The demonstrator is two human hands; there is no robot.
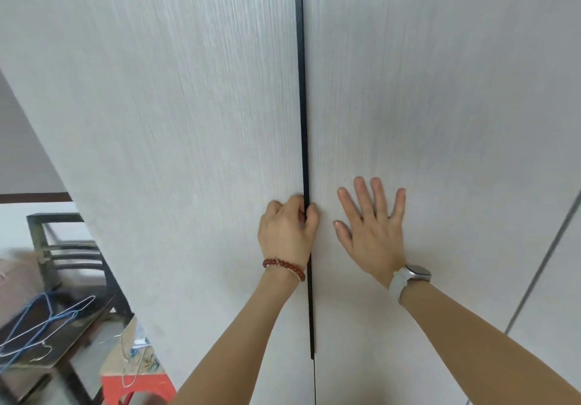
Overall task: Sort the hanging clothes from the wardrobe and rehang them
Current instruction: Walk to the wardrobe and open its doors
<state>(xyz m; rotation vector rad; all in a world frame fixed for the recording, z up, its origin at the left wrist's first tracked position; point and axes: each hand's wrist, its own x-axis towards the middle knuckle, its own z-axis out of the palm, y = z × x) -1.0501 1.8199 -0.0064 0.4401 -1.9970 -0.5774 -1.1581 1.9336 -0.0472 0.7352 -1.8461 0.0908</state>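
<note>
Wardrobe doors [188, 121] fill my view, pale woodgrain, shut. My left hand [287, 231] curls its fingers round the black handle strip [303, 121] at their seam; my right hand [371, 225] lies flat, fingers spread, on the right door. Wire hangers [47, 319] rest on a dark chair [75, 247] at far left, beside a red stool [138, 389].

I am facing pale grey wood-grain wardrobe doors [188, 121] with a black handle strip [303, 121] between; my dark-red bead bracelet [284, 267] is showing beside that strip.
</note>
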